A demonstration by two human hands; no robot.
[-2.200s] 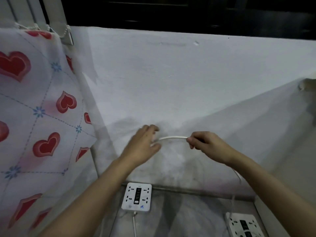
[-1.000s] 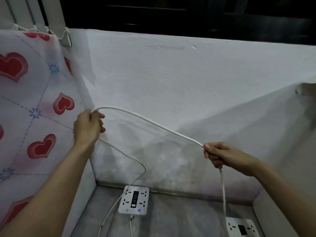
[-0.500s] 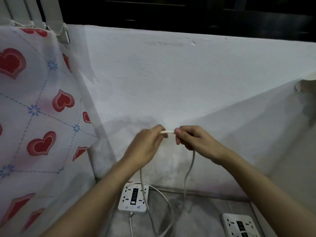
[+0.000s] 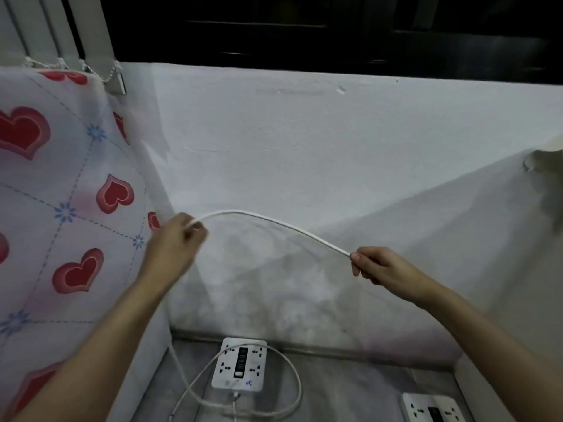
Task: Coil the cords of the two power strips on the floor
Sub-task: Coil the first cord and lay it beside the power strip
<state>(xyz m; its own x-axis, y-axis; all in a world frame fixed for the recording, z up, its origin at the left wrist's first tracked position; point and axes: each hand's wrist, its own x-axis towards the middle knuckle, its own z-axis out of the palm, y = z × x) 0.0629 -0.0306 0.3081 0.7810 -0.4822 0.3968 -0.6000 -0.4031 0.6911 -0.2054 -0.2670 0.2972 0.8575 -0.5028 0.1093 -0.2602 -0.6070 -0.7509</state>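
Head camera looks down into a floor corner beside a white wall. The left hand is closed round a white cord, fingers curled over it close to the heart-print sheet. The right hand pinches the same cord between thumb and fingertips. Half a second ago the two hands were almost touching in the middle, with only a short bit of cord between them; now they are well apart, and the cord arches in a long shallow span from the left hand up and then down to the right one. Below the left hand more cord drops to the grey floor, where it lies in a loose loop round a white power strip that sits against the foot of the wall; that loop is wider than it was in the previous frame. The strip itself has stayed in its place. A second power strip shows partly at the lower right edge, well apart from the first, also unmoved.
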